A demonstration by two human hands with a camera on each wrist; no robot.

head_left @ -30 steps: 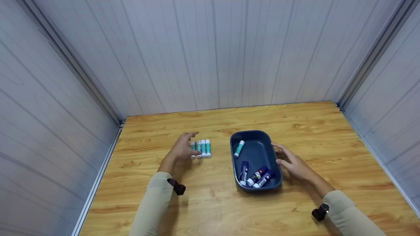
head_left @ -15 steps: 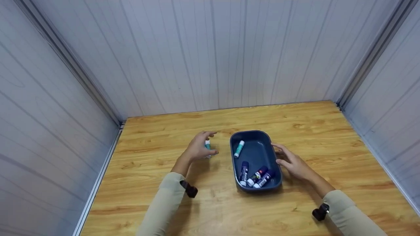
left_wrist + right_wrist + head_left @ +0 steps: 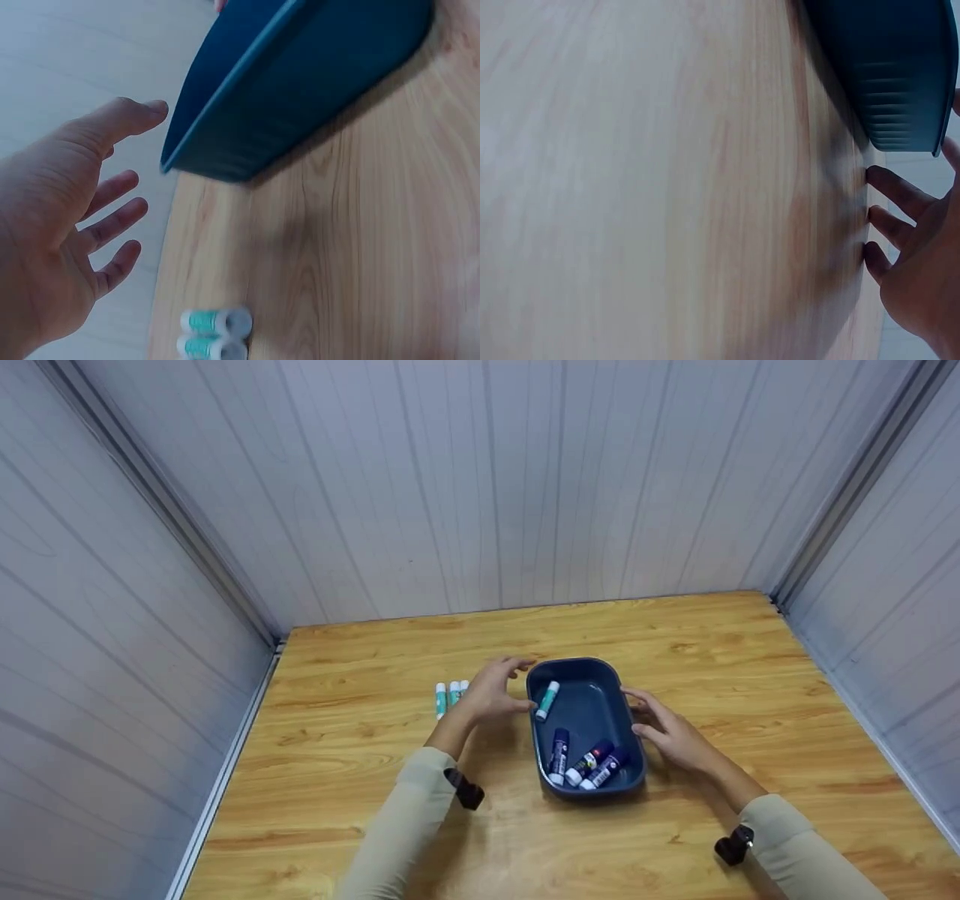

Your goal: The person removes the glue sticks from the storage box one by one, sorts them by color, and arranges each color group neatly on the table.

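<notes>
The right hand (image 3: 667, 733) rests with loose fingers against the blue tray (image 3: 627, 746). The left hand (image 3: 491, 694) is spread wide and holds nothing, just beside the tray's left rim. A green glue stick (image 3: 547, 700) lies inside the tray, right by its fingers. The hand could bump the rim and shove the tray. Behind it, the row of green sticks (image 3: 448, 696) on the table (image 3: 360, 780) might roll, though part of it is hidden.

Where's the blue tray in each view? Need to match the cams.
Head: tray centre, between both hands.
Left wrist: top, its outer wall running from centre to the right corner.
Right wrist: top right corner, above the fingers.
Shared landmark: the wooden table under it.
</notes>
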